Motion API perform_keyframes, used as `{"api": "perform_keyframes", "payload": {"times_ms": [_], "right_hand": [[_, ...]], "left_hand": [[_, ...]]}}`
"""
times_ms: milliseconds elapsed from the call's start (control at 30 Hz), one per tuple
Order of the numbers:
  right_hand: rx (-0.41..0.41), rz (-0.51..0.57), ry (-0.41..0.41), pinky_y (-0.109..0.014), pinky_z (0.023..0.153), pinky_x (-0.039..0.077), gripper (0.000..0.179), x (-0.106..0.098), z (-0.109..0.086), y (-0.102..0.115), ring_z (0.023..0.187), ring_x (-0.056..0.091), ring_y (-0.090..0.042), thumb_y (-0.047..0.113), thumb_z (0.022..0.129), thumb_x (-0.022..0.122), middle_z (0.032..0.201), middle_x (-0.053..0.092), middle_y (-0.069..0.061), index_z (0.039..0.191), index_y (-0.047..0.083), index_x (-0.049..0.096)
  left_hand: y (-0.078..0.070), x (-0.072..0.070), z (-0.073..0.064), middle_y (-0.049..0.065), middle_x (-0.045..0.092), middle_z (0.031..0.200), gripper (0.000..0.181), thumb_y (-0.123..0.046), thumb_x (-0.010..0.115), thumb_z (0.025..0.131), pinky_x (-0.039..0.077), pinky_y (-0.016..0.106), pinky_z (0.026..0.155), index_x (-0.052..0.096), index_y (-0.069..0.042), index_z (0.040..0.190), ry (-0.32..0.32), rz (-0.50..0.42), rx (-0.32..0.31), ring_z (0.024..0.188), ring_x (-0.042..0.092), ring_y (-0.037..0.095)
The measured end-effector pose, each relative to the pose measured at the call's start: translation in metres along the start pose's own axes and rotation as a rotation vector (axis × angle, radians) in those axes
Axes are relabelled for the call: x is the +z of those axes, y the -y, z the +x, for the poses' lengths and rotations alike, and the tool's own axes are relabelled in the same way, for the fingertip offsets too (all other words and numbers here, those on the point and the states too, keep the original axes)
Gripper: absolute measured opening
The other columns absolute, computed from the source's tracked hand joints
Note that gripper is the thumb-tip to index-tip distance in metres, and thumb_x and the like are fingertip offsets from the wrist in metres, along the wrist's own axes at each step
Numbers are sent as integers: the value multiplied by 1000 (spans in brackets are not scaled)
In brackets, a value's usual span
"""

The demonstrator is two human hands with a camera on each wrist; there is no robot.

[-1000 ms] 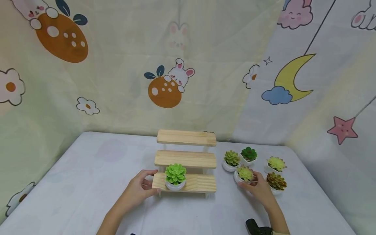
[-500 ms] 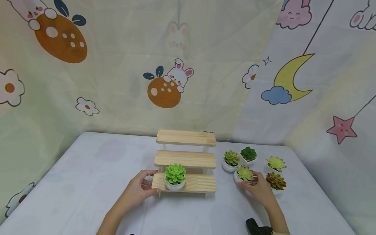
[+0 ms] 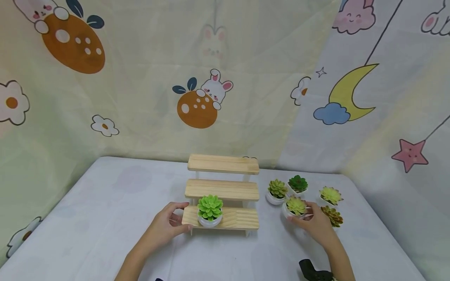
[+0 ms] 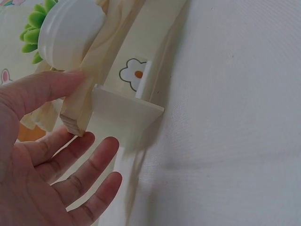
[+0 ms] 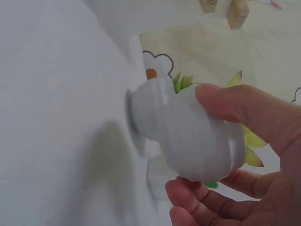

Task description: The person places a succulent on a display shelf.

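Observation:
A three-tier wooden display stand [image 3: 225, 189] is at the middle of the table. A bright green potted succulent [image 3: 209, 208] sits on its lowest tier. My left hand [image 3: 168, 223] holds the left end of that tier, thumb at the front edge; the left wrist view shows the other fingers [image 4: 96, 162] spread behind and below. My right hand [image 3: 318, 225] grips a yellow-green succulent [image 3: 296, 206] by its white pot [image 5: 200, 134], thumb on one side and fingers on the other. In the right wrist view this pot appears raised off the tablecloth.
Near the right hand stand a green succulent [image 3: 277, 189], a dark green one [image 3: 298, 184], a pale yellow one [image 3: 331, 195] and a brownish one [image 3: 332, 216]. A printed cloth backdrop [image 3: 147, 97] rises behind the white tablecloth [image 3: 105, 218].
In the last half second, my right hand has moved slightly right with the yellow-green succulent, covering more of the brownish one's pot. The left hand and the stand have kept their places.

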State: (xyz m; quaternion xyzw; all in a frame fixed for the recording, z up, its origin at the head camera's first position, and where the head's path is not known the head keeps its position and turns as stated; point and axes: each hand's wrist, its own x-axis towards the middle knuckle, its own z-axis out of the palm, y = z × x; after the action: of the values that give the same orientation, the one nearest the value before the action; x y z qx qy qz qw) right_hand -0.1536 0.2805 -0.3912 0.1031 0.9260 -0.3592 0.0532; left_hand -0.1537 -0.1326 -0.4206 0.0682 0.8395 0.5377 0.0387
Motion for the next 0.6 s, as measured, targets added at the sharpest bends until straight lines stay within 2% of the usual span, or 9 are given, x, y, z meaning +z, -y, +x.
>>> {"api": "perform_keyframes", "payload": {"times_ms": [300,600], "right_hand": [[-29,-11,-25,-28,64,44,94,-9,-14,22,98,52,-25,48,77,71,126,45,-22,141,-1,25],[-122,11,-46,-28,64,45,82,0,-26,47,94,55,-21,45,76,73,122,47,-18,137,5,35]], "left_hand": [[0,1,2,7,53,124,60,-21,81,70,49,24,70,56,-14,124,3,1,4,87,59,13],[0,0,0,8,53,125,60,-21,81,70,49,23,71,56,-14,124,-2,1,12,87,60,13]]}}
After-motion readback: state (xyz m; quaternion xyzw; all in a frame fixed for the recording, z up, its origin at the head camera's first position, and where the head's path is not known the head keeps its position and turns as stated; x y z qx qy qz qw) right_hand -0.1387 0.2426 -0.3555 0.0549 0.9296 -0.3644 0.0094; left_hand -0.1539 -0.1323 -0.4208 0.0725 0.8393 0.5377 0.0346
